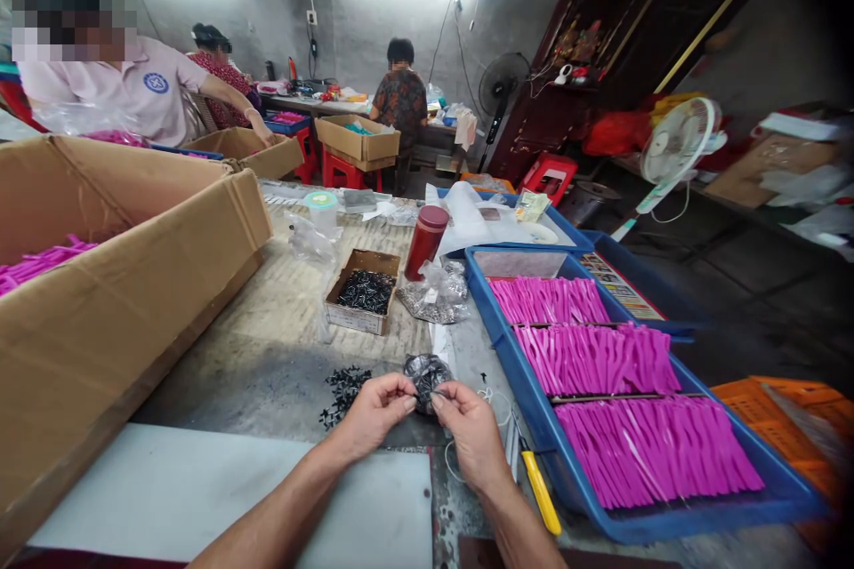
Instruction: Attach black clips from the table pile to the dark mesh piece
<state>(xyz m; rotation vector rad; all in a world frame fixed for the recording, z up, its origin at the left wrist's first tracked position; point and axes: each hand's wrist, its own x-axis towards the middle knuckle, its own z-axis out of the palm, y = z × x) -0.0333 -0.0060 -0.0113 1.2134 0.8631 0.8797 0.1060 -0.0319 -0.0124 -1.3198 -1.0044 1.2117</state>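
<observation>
My left hand (374, 416) is closed in a pinch, its thumb and forefinger on a small dark piece whose shape I cannot make out. Close beside it, my right hand (468, 428) pinches too, and a dark bit shows at its fingertips. Just behind the fingertips lies a clear plastic bag (428, 366) with black parts inside. A loose pile of small black parts (342, 391) is on the table left of my left hand. Farther back stands a small cardboard box (360, 318) holding many black pins (366, 291).
A blue tray (497, 340) with rows of magenta strips (657, 453) stands at right, a yellow-handled screwdriver (540, 491) beside it. A large cardboard box (133, 320) fills the left. A red cylindrical container (427, 240) and a bag of metal pieces (437, 293) stand behind. Several people sit beyond.
</observation>
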